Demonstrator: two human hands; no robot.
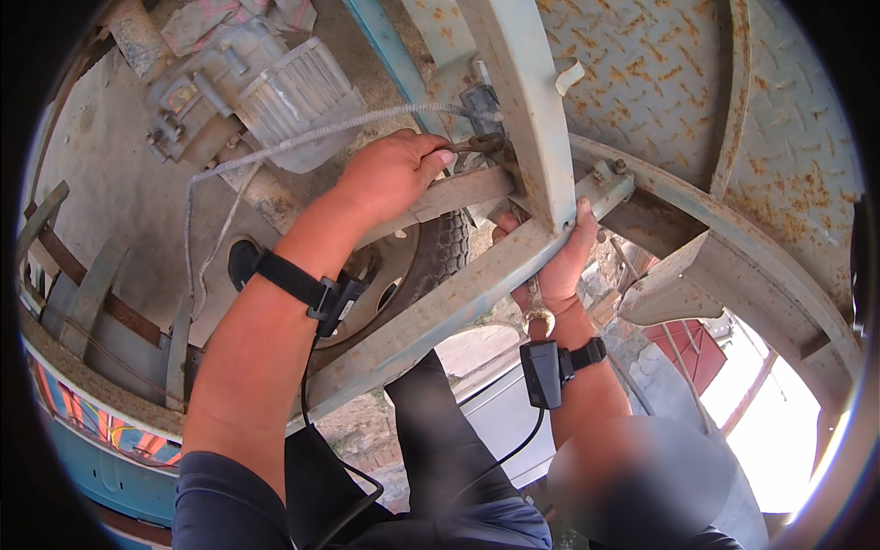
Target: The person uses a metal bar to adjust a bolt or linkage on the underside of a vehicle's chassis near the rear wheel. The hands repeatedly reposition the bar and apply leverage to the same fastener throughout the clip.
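Observation:
My left hand (390, 179) is closed, thumb and fingers pinching the end of a thin, dark metal piece (475, 145) beside a bracket under the upright beam (527, 101). Whether that piece is a tool cannot be made out. My right hand (566, 261) reaches up from below around the corner of the pale blue-grey frame rail (440, 321), its thumb lying on the metal. A spanner (538, 321) shows its ring end below that palm. The rail hides most of the right fingers and the spanner's other end.
A finned motor or gearbox housing (293, 101) sits at the upper left, with a grey corrugated conduit (339, 126) running past it. A tyre (449, 247) stands behind the rail. Rusty tread plate (632, 73) fills the upper right. Wrist straps trail black cables (353, 495).

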